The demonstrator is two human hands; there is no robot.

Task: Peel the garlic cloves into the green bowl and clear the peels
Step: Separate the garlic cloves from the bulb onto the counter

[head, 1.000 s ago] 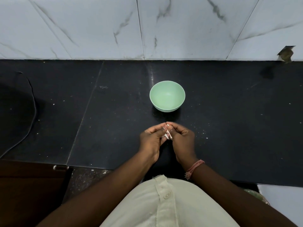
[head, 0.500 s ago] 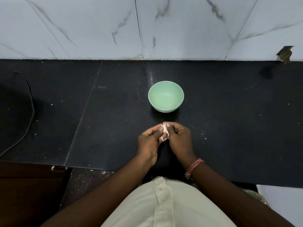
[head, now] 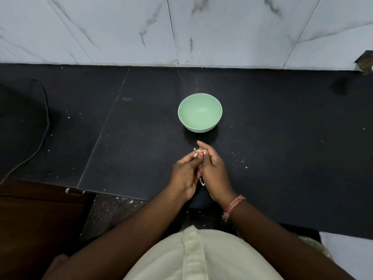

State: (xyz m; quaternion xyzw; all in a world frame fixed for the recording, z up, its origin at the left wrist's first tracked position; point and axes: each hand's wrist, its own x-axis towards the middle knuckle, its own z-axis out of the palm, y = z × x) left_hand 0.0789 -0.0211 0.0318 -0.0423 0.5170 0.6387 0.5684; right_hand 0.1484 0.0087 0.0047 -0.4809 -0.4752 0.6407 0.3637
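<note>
A pale green bowl (head: 199,113) stands on the black counter, and nothing shows inside it. Just in front of it my left hand (head: 186,172) and my right hand (head: 214,170) are pressed together. Their fingertips pinch a small garlic clove (head: 198,153), mostly hidden, with a white flake of peel sticking out at the top. Another bit of peel (head: 201,181) hangs between my palms lower down. My right index finger points toward the bowl.
The black stone counter (head: 282,138) carries scattered white specks, thickest to the right of my hands. A marble-tiled wall (head: 181,31) closes the back. A black cable (head: 43,118) curves on the left. A dark wooden cabinet (head: 30,219) sits below left.
My hands have shifted slightly and turned the clove. A flake of peel now sticks up at the fingertips, and my right index finger has stretched out toward the bowl.
</note>
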